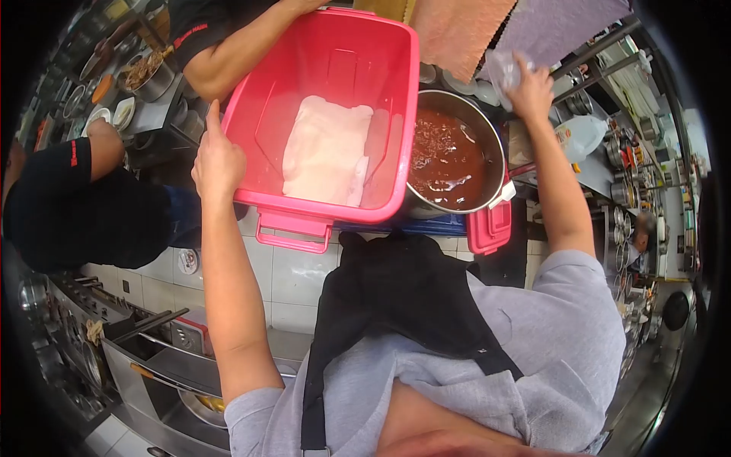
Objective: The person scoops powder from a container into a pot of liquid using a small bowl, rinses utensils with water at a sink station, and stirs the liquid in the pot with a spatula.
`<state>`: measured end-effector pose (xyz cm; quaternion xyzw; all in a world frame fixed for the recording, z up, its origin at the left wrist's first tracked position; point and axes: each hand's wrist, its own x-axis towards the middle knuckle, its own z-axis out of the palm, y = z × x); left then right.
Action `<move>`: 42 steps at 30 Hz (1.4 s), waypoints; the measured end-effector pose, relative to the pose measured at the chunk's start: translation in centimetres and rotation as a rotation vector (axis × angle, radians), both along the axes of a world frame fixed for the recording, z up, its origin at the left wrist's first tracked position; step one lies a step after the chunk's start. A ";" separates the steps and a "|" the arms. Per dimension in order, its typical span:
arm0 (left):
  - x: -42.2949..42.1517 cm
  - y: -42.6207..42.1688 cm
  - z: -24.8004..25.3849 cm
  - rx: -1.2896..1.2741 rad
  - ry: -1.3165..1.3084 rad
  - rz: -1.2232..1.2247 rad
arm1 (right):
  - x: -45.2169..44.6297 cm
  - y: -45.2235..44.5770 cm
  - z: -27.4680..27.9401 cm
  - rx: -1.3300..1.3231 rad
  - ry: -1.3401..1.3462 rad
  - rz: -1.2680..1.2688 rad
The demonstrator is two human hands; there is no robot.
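My left hand is at the left side of a large pink plastic bin, its index finger stretched out along the rim. Inside the bin lies a flat, pale, folded slab. Just right of the bin stands a metal pot holding a reddish-brown sauce with bits in it. My right hand is beyond the pot's right edge, its fingers on a clear plastic container. A co-worker's forearm reaches over the bin's far left corner.
Another person in a black shirt stands at the left. A pink lid sits below the pot. A translucent jug is on the right counter, near shelves. A metal kitchen unit stands at the lower left.
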<state>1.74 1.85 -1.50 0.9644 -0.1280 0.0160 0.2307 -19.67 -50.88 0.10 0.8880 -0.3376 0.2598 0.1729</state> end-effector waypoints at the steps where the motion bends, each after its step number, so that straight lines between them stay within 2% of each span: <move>1: 0.0 0.0 0.1 -0.002 0.004 0.010 | 2.3 2.0 3.4 0.001 -0.021 0.083; 2: -0.1 -0.1 0.4 -0.005 0.015 0.011 | 4.7 4.4 5.9 0.004 -0.042 0.166; 4: -0.2 0.0 0.4 -0.011 0.023 0.021 | 10.7 6.5 7.3 -0.103 -0.129 0.632; 7: -0.2 0.3 0.1 -0.075 -0.020 -0.008 | 17.9 18.4 7.6 0.384 0.424 0.663; 8: 0.2 0.4 -0.1 -0.069 -0.017 -0.011 | 21.1 20.3 4.5 0.461 0.596 0.696; 9: 0.4 0.3 -0.1 -0.075 -0.026 -0.005 | 22.5 23.9 3.3 0.369 0.709 0.620; 12: 0.3 0.5 0.4 -0.107 -0.007 0.009 | 28.5 28.4 -5.7 0.366 1.042 0.538; 14: 0.2 0.4 0.7 -0.126 -0.002 0.029 | 31.7 27.9 -12.8 0.550 1.013 0.331; 16: 0.2 0.5 0.2 -0.123 -0.015 0.063 | 31.1 27.4 -18.0 0.698 0.908 0.118; 21: 0.7 0.8 -0.4 -0.162 -0.068 0.058 | 26.4 28.7 -22.2 0.788 0.696 -0.134; 26: 0.5 1.3 -0.1 -0.173 -0.054 0.049 | 29.1 31.0 -33.1 0.897 0.502 -0.222; 27: 0.5 1.2 -0.2 -0.180 -0.048 0.044 | 29.5 31.6 -34.3 0.905 0.504 -0.190; 30: 0.5 1.4 -0.2 -0.219 -0.048 0.038 | 27.2 35.0 -32.2 0.859 0.672 0.057; 31: 0.4 1.4 -0.3 -0.219 -0.059 0.035 | 25.8 34.9 -32.1 0.853 0.669 0.049; 33: 0.4 1.2 -0.3 -0.232 -0.081 0.029 | 24.2 34.2 -32.0 0.744 0.987 0.390; 35: 0.4 1.3 -0.4 -0.196 -0.075 0.036 | 24.4 30.6 -40.1 0.690 1.122 0.804; 37: 0.2 1.4 -0.4 -0.201 -0.076 0.027 | 25.0 29.1 -40.0 0.761 1.184 0.851; 38: 0.3 1.4 -0.4 -0.205 -0.082 0.024 | 26.6 28.6 -39.7 0.800 1.151 0.736; 40: 0.1 1.5 -0.3 -0.209 -0.081 0.018 | 27.9 27.0 -35.4 0.416 1.160 0.598; 41: 0.1 1.5 -0.4 -0.218 -0.088 0.017 | 27.7 27.7 -28.2 0.476 1.073 0.441; 42: 0.2 1.4 -0.5 -0.221 -0.079 0.022 | 28.3 26.8 -26.4 0.416 0.989 0.422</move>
